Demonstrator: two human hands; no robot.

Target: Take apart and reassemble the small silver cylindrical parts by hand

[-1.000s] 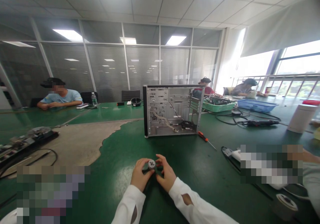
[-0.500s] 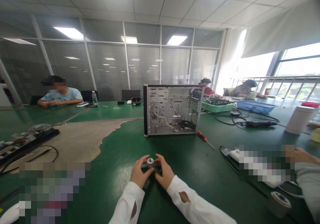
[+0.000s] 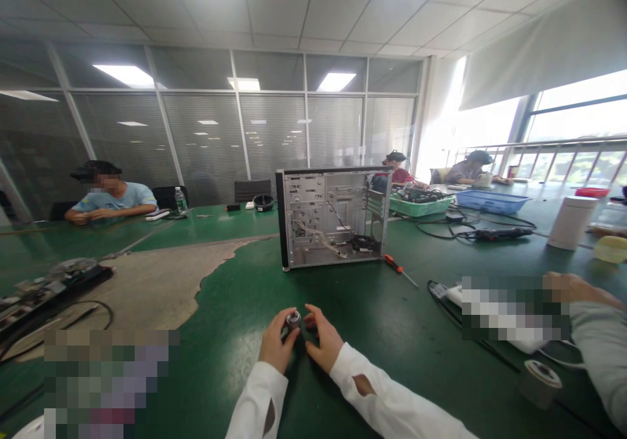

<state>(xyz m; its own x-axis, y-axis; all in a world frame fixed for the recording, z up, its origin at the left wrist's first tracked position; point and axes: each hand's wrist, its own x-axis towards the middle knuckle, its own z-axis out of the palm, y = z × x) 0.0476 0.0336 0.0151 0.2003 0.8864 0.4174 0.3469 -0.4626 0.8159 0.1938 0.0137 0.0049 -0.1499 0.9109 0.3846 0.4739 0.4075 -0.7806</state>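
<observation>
My left hand (image 3: 277, 342) grips a small grey metal cylinder (image 3: 292, 321) between thumb and fingers, low over the green table (image 3: 235, 321). A hole or darker ring shows at its top, but its exact kind is too small to make out. Just to the right, my right hand (image 3: 323, 338) is open, its fingers curved and its thumb apart, with a narrow gap to the cylinder. Beyond both hands stands an open computer case (image 3: 337, 220), with loose cables and a black part inside. A screwdriver (image 3: 400, 270) with an orange and black handle lies beside its right corner.
At right, another person's hand (image 3: 571, 289) is by a white power strip (image 3: 533, 341), near a thick grey roll (image 3: 539, 383). Green (image 3: 421, 208) and blue (image 3: 492, 202) baskets and a white bottle (image 3: 572, 223) stand farther back. Electronic parts (image 3: 53, 282) lie left.
My right hand has come slightly away from the cylinder, leaving it in my left hand, which has tilted it a little. The whole view has shifted slightly.
</observation>
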